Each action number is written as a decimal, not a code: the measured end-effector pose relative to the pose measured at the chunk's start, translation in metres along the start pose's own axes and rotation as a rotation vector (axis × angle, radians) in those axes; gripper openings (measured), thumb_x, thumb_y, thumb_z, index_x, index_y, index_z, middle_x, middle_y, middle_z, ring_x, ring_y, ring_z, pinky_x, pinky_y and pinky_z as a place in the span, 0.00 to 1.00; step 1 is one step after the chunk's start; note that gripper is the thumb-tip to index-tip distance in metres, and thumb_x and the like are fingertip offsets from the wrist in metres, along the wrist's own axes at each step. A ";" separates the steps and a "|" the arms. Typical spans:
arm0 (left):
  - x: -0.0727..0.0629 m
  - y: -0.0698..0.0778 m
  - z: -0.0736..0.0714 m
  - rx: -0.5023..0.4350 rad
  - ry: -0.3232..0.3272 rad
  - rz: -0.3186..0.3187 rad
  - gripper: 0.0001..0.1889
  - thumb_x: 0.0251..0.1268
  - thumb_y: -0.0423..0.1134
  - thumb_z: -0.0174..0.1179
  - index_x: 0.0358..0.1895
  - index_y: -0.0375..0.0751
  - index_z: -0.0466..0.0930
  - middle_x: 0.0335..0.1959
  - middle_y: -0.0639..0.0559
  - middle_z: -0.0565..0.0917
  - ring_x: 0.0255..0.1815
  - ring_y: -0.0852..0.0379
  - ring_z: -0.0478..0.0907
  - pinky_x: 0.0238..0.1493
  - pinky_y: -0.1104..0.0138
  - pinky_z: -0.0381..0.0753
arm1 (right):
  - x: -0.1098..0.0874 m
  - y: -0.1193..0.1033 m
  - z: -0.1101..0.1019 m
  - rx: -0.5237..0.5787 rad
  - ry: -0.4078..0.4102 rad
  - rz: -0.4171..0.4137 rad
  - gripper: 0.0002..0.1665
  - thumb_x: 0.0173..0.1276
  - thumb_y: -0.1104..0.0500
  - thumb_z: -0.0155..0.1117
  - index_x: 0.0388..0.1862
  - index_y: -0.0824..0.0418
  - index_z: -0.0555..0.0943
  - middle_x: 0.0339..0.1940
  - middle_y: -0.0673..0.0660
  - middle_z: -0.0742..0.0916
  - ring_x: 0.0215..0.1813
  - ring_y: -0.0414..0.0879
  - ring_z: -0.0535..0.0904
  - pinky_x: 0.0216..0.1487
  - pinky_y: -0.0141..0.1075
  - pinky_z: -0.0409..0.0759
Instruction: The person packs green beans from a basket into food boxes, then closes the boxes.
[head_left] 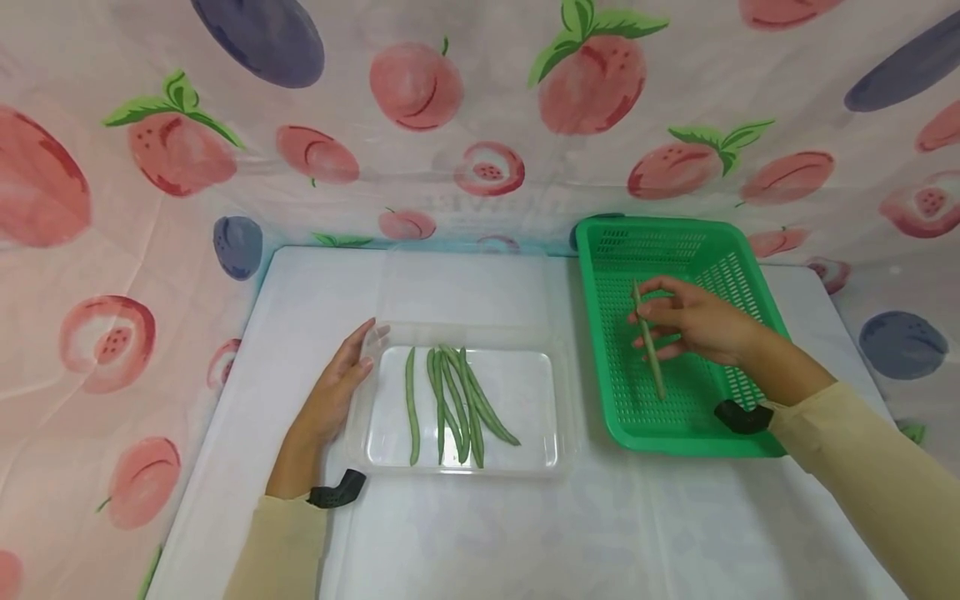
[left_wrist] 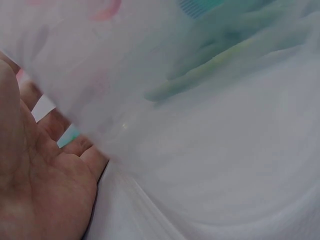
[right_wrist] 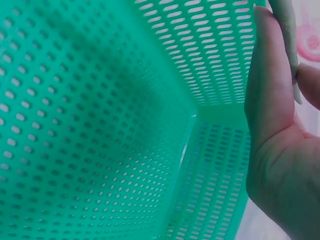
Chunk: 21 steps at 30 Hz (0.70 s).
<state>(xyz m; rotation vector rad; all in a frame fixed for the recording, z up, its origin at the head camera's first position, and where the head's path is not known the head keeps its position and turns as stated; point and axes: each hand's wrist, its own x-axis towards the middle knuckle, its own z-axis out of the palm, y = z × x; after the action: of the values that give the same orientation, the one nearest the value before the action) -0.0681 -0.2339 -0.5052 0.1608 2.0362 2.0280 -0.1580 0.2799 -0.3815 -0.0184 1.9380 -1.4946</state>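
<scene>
Over the green basket (head_left: 611, 408), my right hand (head_left: 701, 321) pinches one green bean (head_left: 651, 354) between thumb and fingers. The bean hangs at a slant, its lower end pointing toward me. In the right wrist view, the bean (right_wrist: 286, 30) runs along a finger, partly cut off by the frame. My left hand (head_left: 337, 392) holds the left side of a clear plastic container (head_left: 525, 462) near its far corner. Several green beans (head_left: 457, 404) lie inside on its bottom, most bunched together and one apart at the left. Through the cloudy wall in the left wrist view, beans (left_wrist: 200, 70) look blurred.
A white-covered table (head_left: 480, 542) carries both containers, the basket to the right. Behind the clear container lies a flat transparent sheet or lid (head_left: 465, 287). Fruit-printed cloth (head_left: 315, 217) stands along the back and sides. A black wrist camera (head_left: 742, 417) sits near the basket's right wall.
</scene>
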 end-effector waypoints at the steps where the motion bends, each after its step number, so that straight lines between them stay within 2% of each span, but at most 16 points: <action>1: 0.000 0.000 0.000 0.000 0.000 -0.003 0.31 0.84 0.46 0.45 0.83 0.61 0.48 0.84 0.51 0.52 0.67 0.46 0.72 0.50 0.58 0.86 | -0.001 -0.001 0.001 0.008 -0.005 -0.008 0.17 0.82 0.56 0.54 0.64 0.52 0.64 0.49 0.49 0.86 0.47 0.50 0.89 0.43 0.47 0.89; 8: 0.001 -0.002 -0.002 -0.004 -0.006 0.015 0.31 0.84 0.45 0.45 0.83 0.59 0.48 0.85 0.50 0.52 0.69 0.47 0.69 0.52 0.61 0.84 | -0.005 -0.008 0.009 0.056 -0.049 -0.078 0.20 0.81 0.61 0.53 0.66 0.56 0.62 0.48 0.50 0.87 0.47 0.50 0.89 0.43 0.48 0.89; 13: 0.002 -0.002 -0.002 0.008 -0.005 0.025 0.30 0.84 0.44 0.45 0.83 0.59 0.48 0.85 0.50 0.51 0.71 0.47 0.68 0.53 0.62 0.84 | -0.006 -0.013 0.017 0.047 -0.063 -0.097 0.20 0.79 0.65 0.56 0.65 0.55 0.66 0.50 0.53 0.84 0.48 0.52 0.89 0.45 0.50 0.88; 21: 0.000 0.000 -0.001 0.007 -0.001 0.024 0.31 0.84 0.43 0.44 0.84 0.53 0.47 0.85 0.49 0.51 0.71 0.46 0.68 0.53 0.62 0.84 | -0.008 -0.022 0.034 -0.013 -0.068 -0.093 0.26 0.76 0.64 0.61 0.68 0.70 0.64 0.54 0.54 0.84 0.50 0.51 0.88 0.47 0.47 0.88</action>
<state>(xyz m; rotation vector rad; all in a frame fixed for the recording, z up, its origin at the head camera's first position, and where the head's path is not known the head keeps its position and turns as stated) -0.0685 -0.2347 -0.5052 0.1893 2.0507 2.0346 -0.1428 0.2470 -0.3620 -0.1651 1.9161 -1.5213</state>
